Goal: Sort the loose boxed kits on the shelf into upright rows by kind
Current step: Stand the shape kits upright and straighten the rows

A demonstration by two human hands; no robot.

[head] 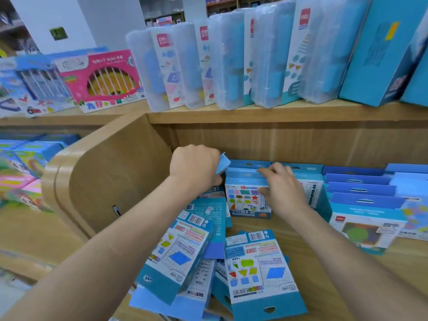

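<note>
Several loose blue boxed kits (257, 267) lie flat in a heap at the front of the lower wooden shelf (324, 269). Behind them stands a short upright row of kits, its front box (245, 200) showing coloured shapes. My left hand (194, 165) grips the hang tab of a blue kit (222, 163) at the left end of that row. My right hand (282, 188) pinches the top of the front upright box, thumb on its face.
A second upright row of blue kits (361, 200) stands to the right. Clear plastic cases (231, 63) and tall blue boxes (379, 52) fill the upper shelf. A curved wooden side panel (111, 172) closes the left. Pink and blue toy boxes (102, 82) lie beyond it.
</note>
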